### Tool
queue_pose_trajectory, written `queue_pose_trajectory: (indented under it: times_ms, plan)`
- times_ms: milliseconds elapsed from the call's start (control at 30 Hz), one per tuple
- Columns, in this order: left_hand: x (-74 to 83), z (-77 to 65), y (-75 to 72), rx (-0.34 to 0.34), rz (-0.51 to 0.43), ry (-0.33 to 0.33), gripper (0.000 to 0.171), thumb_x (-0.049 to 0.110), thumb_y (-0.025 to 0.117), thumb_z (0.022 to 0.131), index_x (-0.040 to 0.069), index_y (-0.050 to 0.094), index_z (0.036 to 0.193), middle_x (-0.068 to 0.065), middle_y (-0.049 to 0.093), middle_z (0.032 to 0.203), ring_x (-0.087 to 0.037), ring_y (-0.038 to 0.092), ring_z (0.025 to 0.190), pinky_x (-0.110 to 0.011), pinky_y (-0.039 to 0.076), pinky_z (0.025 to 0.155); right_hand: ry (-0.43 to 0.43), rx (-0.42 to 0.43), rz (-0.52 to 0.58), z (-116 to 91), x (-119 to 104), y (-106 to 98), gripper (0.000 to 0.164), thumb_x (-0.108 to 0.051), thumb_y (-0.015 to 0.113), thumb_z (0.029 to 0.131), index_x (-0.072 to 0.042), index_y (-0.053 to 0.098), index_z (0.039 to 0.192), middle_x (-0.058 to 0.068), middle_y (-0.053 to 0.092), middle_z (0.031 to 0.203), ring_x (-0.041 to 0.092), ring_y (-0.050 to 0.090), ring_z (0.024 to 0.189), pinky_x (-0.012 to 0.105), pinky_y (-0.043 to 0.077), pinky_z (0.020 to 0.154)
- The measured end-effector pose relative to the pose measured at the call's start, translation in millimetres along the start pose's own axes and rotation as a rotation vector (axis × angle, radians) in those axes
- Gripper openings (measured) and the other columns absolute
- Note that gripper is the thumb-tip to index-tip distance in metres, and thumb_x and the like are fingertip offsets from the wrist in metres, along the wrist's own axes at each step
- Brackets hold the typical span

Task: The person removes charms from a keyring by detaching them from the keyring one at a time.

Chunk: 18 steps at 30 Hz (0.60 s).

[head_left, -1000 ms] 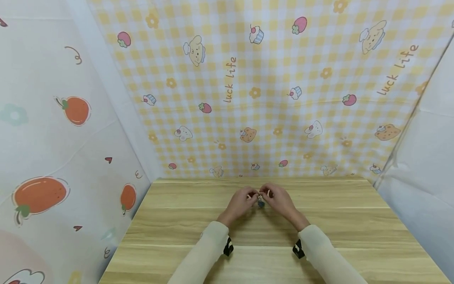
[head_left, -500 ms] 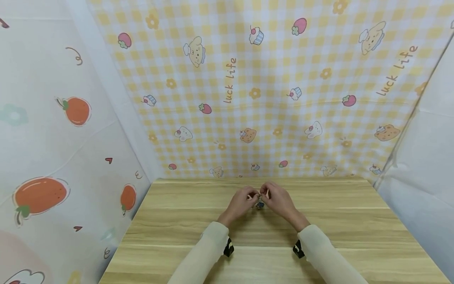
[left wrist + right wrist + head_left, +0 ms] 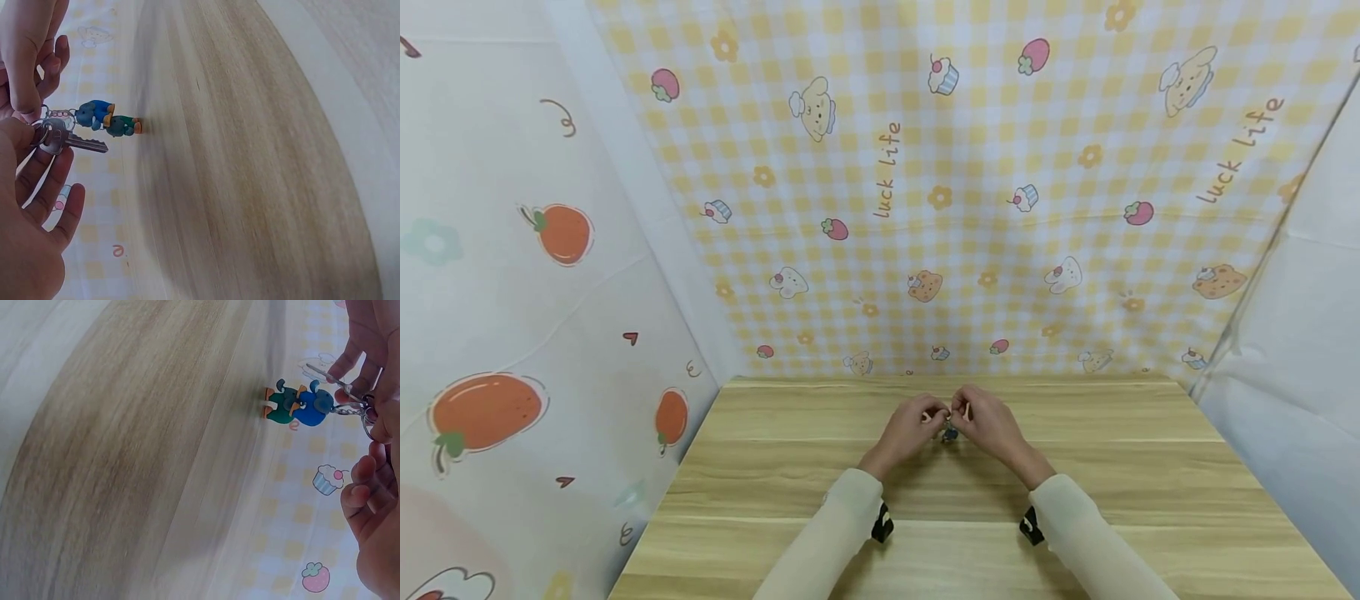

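Note:
In the head view both hands meet over the table, fingertips close together at a small keychain (image 3: 950, 432). My left hand (image 3: 912, 429) pinches the split ring (image 3: 41, 132) with thumb and forefinger. A silver key (image 3: 57, 139) on that ring lies against its fingers, blade pointing away. From the other side, my right hand (image 3: 991, 423) pinches the ring too, its remaining fingers curled loosely. On a short chain (image 3: 347, 409) hang two linked elephant-like figures, a blue figure (image 3: 310, 411) and a green figure (image 3: 279, 406). Fingertips partly hide the ring.
Pale wood-grain tabletop (image 3: 955, 550) lies beneath the hands. A yellow checked cloth (image 3: 970, 233) hangs behind the table, and a white printed cloth (image 3: 497, 308) stands on the left. Black wrist straps (image 3: 883, 522) sit at the cuffs.
The figures have shifted slightly left and tilted in the head view. My right fingertips have moved a little, while both forearms stay almost still.

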<state>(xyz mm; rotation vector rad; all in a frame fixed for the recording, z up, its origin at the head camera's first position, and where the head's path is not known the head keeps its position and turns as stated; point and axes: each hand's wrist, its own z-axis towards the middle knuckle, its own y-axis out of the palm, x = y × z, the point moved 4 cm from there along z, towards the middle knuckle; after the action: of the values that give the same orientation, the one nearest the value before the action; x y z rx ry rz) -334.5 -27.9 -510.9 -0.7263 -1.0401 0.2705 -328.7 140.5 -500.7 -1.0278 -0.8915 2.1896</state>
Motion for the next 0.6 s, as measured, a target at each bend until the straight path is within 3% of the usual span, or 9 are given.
queue_pose_trajectory:
  times_ms: [433,600]
  plan:
    - [4.2,-0.5,-3.0,0.057,0.019,-0.037,0.019,0.022,0.062,0.108,0.014,0.079,0.109,0.0,0.077,0.104,-0.011,0.069,0.091,-0.029,0.057,0.083,-0.027,-0.093,0.068,1.9,2.0,0.0,0.016,-0.004,0.073,0.096,-0.016,0.063,0.094,-0.007,0.059,0.083,0.001,0.048,0.07,0.022,0.043,0.06]
    - [6.4,-1.1,-3.3,0.049,0.025,-0.043,0.019,0.023,0.061,0.108,0.016,0.079,0.107,0.002,0.077,0.102,-0.009,0.068,0.087,-0.027,0.056,0.077,-0.056,-0.118,0.096,0.8,1.8,-1.1,0.017,-0.001,0.071,0.096,-0.016,0.062,0.095,-0.007,0.058,0.083,0.001,0.047,0.07,0.023,0.044,0.06]
